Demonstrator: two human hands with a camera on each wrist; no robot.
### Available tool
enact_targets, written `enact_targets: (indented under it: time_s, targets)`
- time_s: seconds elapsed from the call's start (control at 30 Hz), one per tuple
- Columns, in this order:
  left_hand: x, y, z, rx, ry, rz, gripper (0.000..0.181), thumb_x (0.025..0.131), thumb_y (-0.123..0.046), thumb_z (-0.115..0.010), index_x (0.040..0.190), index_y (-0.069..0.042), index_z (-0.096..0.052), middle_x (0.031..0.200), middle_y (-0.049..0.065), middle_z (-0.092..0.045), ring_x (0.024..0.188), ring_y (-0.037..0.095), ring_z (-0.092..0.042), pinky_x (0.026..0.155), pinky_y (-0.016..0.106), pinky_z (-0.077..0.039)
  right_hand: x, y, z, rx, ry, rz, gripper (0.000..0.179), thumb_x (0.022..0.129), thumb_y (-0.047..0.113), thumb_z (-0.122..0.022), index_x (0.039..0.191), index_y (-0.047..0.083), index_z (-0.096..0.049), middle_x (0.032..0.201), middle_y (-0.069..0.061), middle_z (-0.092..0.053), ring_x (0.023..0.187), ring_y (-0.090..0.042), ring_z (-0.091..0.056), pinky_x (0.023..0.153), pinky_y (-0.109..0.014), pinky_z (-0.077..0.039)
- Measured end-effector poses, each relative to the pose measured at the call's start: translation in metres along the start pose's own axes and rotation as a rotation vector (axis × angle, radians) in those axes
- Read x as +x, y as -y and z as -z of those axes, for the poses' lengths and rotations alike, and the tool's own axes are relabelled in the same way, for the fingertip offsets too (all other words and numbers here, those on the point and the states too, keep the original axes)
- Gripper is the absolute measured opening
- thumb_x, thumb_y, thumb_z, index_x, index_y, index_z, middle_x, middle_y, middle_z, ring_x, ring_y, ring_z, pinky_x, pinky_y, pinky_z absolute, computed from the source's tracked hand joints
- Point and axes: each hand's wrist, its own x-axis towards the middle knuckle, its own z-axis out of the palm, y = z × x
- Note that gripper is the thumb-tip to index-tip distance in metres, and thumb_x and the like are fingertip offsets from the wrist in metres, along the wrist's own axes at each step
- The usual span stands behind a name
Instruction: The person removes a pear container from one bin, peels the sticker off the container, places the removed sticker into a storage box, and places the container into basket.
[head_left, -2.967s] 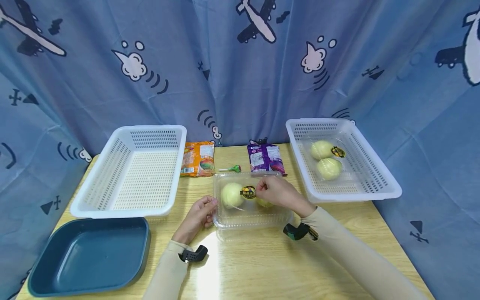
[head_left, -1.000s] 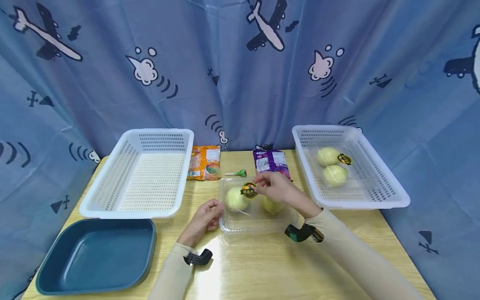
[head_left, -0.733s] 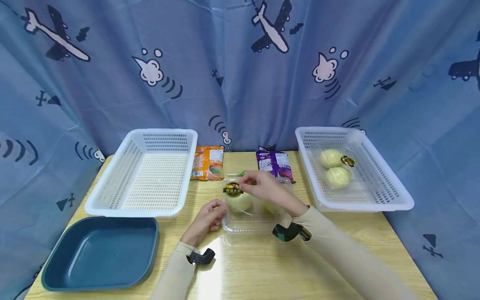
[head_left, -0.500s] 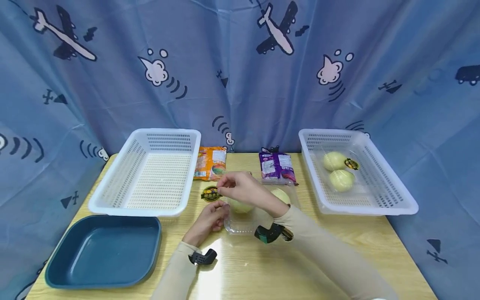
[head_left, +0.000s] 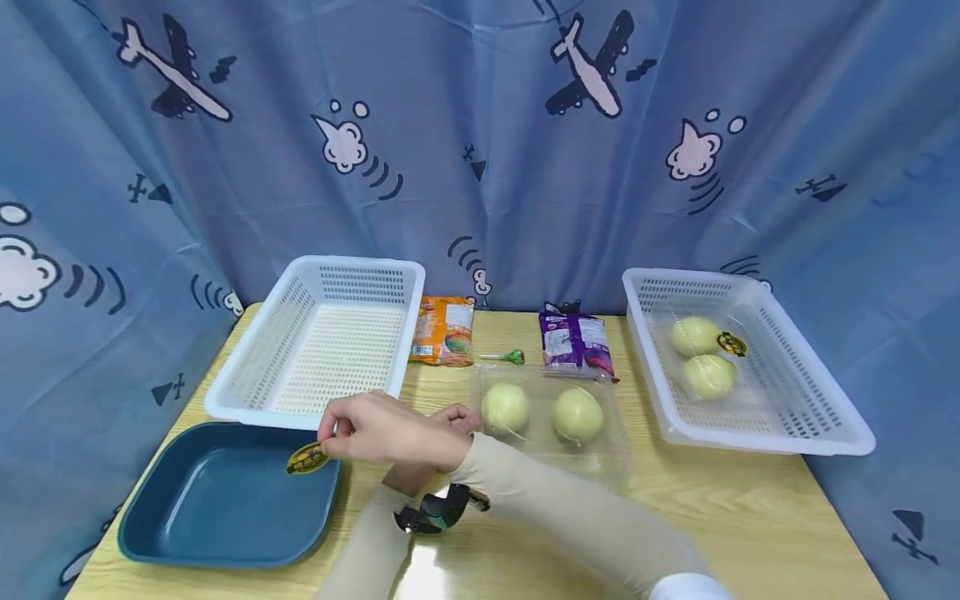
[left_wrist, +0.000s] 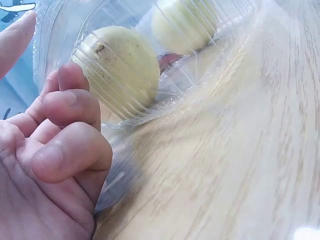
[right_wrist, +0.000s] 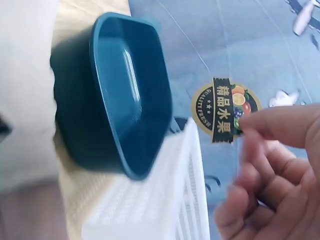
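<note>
My right hand (head_left: 375, 429) pinches a black-and-gold fruit sticker (head_left: 306, 460) between thumb and fingertips, above the right side of the dark blue basin (head_left: 225, 508). In the right wrist view the sticker (right_wrist: 215, 112) shows its printed face. My left hand (head_left: 457, 418) lies beside the left edge of a clear plastic box (head_left: 540, 382), partly hidden by the right forearm. Its fingers (left_wrist: 75, 152) are loosely curled; whether they touch the box is unclear. Inside the box are two pale yellow-green round fruits (head_left: 577, 415).
A white basket (head_left: 318, 350) stands behind the basin. The right-hand white basket (head_left: 750, 425) holds a similar clear pack with two fruits (head_left: 710, 377) and a sticker. An orange packet (head_left: 444, 331), a lollipop (head_left: 514, 357) and a purple packet (head_left: 576, 342) lie at the back.
The right hand has carried the sticker from above the clear box leftward to over the basin, crossing the left forearm. The left hand stays by the box. The head view has turned left.
</note>
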Motion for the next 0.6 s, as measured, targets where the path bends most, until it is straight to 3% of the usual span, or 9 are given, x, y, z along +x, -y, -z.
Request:
enact_targets:
  time_s: [0.03, 0.07, 0.1, 0.23, 0.3, 0.4, 0.6]
  targets:
    - [0.003, -0.001, -0.002, -0.044, -0.02, 0.035, 0.053, 0.086, -0.063, -0.071, 0.096, -0.011, -0.065, 0.086, -0.011, -0.068, 0.075, 0.001, -0.058, 0.066, 0.018, -0.048, 0.005, 0.003, -0.004, -0.011, 0.024, 0.017, 0.005, 0.095, 0.018, -0.067, 0.098, 0.017, -0.071, 0.07, 0.014, -0.063, 0.056, 0.005, -0.046, 0.058, -0.01, -0.038]
    - [0.001, -0.01, -0.007, -0.051, -0.062, 0.106, 0.057, 0.08, -0.067, -0.074, 0.092, -0.012, -0.064, 0.082, -0.012, -0.066, 0.072, 0.001, -0.057, 0.065, 0.019, -0.048, 0.01, 0.005, -0.009, -0.014, 0.05, 0.032, 0.005, 0.096, 0.018, -0.067, 0.098, 0.017, -0.071, 0.073, 0.014, -0.065, 0.057, 0.006, -0.048, 0.059, -0.009, -0.039]
    - [0.0, -0.018, -0.009, -0.071, -0.067, 0.131, 0.055, 0.08, -0.066, -0.075, 0.091, -0.013, -0.064, 0.08, -0.011, -0.066, 0.071, 0.001, -0.057, 0.064, 0.019, -0.048, 0.014, 0.007, -0.012, -0.021, 0.071, 0.047, 0.005, 0.097, 0.018, -0.066, 0.098, 0.017, -0.071, 0.076, 0.014, -0.068, 0.06, 0.008, -0.05, 0.061, -0.008, -0.041]
    - [-0.004, -0.047, -0.021, -0.071, -0.071, 0.181, 0.02, 0.094, -0.039, -0.072, 0.087, -0.023, -0.062, 0.073, -0.015, -0.063, 0.066, -0.001, -0.055, 0.062, 0.014, -0.045, 0.029, 0.013, -0.022, -0.033, 0.114, 0.09, 0.006, 0.098, 0.018, -0.065, 0.099, 0.018, -0.071, 0.085, 0.013, -0.073, 0.071, 0.012, -0.056, 0.067, -0.005, -0.044]
    - [-0.005, -0.057, -0.026, -0.054, -0.079, 0.205, 0.014, 0.099, -0.028, -0.066, 0.087, -0.025, -0.061, 0.071, -0.017, -0.062, 0.063, -0.001, -0.054, 0.06, 0.014, -0.044, 0.035, 0.015, -0.026, -0.046, 0.127, 0.108, 0.006, 0.098, 0.019, -0.065, 0.099, 0.018, -0.071, 0.089, 0.012, -0.075, 0.074, 0.013, -0.057, 0.069, -0.004, -0.044]
    - [-0.007, -0.063, -0.028, -0.039, -0.09, 0.257, 0.014, 0.1, -0.03, -0.065, 0.089, -0.024, -0.059, 0.07, -0.017, -0.059, 0.061, -0.002, -0.05, 0.058, 0.014, -0.042, 0.044, 0.015, -0.034, -0.103, 0.153, 0.151, 0.006, 0.098, 0.021, -0.066, 0.1, 0.018, -0.071, 0.091, 0.012, -0.076, 0.075, 0.014, -0.058, 0.069, -0.003, -0.043]
    - [-0.008, -0.06, -0.025, -0.072, -0.092, 0.337, 0.021, 0.098, -0.038, -0.067, 0.095, -0.019, -0.058, 0.069, -0.013, -0.058, 0.056, 0.001, -0.047, 0.055, 0.016, -0.042, 0.055, 0.013, -0.05, -0.235, 0.232, 0.195, 0.008, 0.1, 0.023, -0.064, 0.1, 0.021, -0.071, 0.089, 0.016, -0.073, 0.071, 0.011, -0.056, 0.068, -0.003, -0.04]
